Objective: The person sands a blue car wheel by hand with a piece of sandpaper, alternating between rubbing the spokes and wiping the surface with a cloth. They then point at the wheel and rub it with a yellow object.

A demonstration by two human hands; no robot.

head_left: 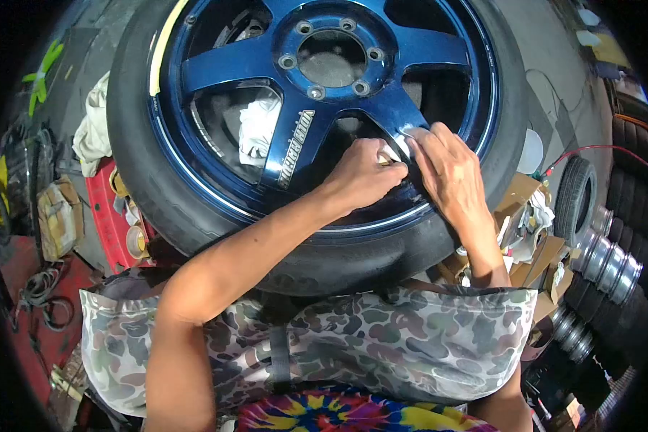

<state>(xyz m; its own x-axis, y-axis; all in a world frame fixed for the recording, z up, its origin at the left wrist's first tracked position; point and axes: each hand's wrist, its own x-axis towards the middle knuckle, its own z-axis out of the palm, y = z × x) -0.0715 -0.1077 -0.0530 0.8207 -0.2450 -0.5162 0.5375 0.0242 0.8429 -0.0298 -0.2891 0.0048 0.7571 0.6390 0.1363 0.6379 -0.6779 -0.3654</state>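
A blue spoked wheel (230,66) with a black tire (140,144) around it lies face up in front of me. Raised white lettering (295,150) runs along one spoke. Over the gap beside the lower right spoke, my left hand (367,174) is closed, its thumb and fingers pinching a small white piece (389,153), perhaps cloth or paper. My right hand (450,169) touches that spoke, its fingers bent and close together near a pale patch (412,134). Whatever its fingertips hold, if anything, is hidden. A yellow tape strip (163,47) follows the rim's upper left.
White cloth (261,128) shows through a spoke opening. A red tray (111,216) with tape rolls stands at left, beside a white rag (92,133). Cardboard boxes (543,263), a loose tire (575,198) and silver rims (608,266) are at right.
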